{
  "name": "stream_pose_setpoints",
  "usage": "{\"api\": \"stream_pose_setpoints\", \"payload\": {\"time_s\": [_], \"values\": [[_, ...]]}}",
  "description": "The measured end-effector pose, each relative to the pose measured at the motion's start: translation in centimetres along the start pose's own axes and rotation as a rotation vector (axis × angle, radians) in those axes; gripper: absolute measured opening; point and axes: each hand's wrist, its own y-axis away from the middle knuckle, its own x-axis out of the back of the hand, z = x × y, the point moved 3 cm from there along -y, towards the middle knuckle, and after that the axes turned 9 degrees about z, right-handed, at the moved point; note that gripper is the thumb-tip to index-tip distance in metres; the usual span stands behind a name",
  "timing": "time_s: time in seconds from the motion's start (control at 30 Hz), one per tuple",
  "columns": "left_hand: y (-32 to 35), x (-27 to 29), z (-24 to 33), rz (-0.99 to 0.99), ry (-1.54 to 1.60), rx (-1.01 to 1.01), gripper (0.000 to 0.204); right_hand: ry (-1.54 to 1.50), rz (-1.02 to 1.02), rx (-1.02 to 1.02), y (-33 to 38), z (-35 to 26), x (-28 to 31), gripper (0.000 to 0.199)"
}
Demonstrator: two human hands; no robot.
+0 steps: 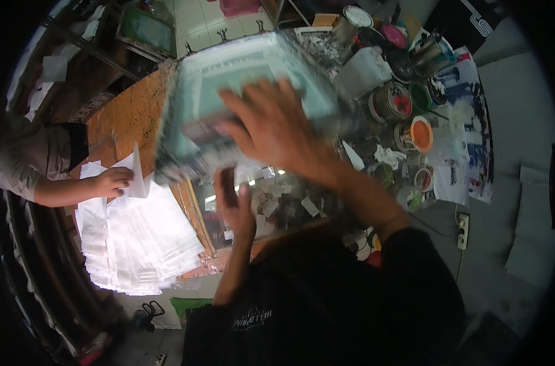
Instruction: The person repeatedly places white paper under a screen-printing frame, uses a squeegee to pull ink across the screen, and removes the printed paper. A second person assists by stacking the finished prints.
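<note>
A screen-printing frame [271, 46] with pale green mesh lies tilted at the centre, blurred by motion. My right hand [268, 125] reaches over it, closed on a brown squeegee [201, 128] that shows between thumb and forefinger; motion smears the fingers. Just below the frame's near edge is my left hand [236, 210], thumb and fingers apart, with nothing visible in it. Under it, a glossy dark tabletop [289, 222] carries several small pale scraps [309, 206].
On the left, a co-worker's hand [114, 182] holds a white sheet [135, 177] over a spread stack of sheets [140, 238]. Paint cans [392, 100], an orange-filled tub [421, 134] and a white jug [364, 72] crowd the right. Dark racks [36, 256] stand at far left.
</note>
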Motion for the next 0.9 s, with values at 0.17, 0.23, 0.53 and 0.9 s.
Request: {"api": "stream_pose_setpoints", "payload": {"time_s": [0.17,0.23,0.53,0.9], "values": [[3.2,3.4,-2.9,0.190,0.598,0.952,0.053,-0.126,-0.324,-0.155,9.9,5.2,-7.4,0.034],[3.0,3.4,-5.1,0.276,0.458,1.094,0.049,-0.212,-0.350,-0.150,8.8,9.8,-11.1,0.031],[3.2,4.1,-7.9,0.406,0.416,1.186,0.035,0.171,-0.267,-0.153,0.3,19.7,-22.6,0.024],[3.2,4.8,-8.1,0.336,0.453,1.105,0.039,0.043,-0.491,-0.131,8.1,10.1,-18.2,0.038]]}}
